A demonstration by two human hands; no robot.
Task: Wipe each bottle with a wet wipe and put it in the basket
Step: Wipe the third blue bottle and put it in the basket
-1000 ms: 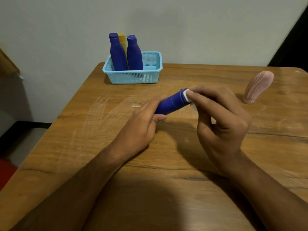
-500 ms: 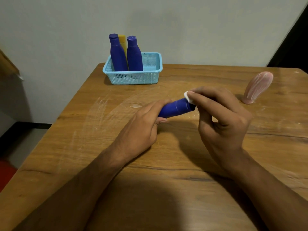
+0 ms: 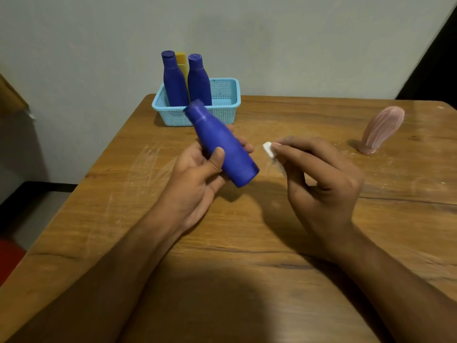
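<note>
My left hand (image 3: 197,177) grips a blue bottle (image 3: 223,147) above the middle of the table, tilted with its cap toward the basket and its base toward me. My right hand (image 3: 319,179) pinches a small white wet wipe (image 3: 269,149) just right of the bottle, apart from it. The light blue basket (image 3: 227,107) stands at the table's far edge. In it stand two blue bottles (image 3: 174,80) upright, with a yellow bottle (image 3: 182,63) behind them. A pink bottle (image 3: 382,129) stands at the far right of the table.
The wooden table (image 3: 247,231) has pale smear marks left of my left hand. A grey wall rises right behind the basket. The table's left edge drops to a dark floor.
My left hand has lifted and swung the blue bottle so its cap points toward the basket. My right hand with the wipe has come off the bottle's end.
</note>
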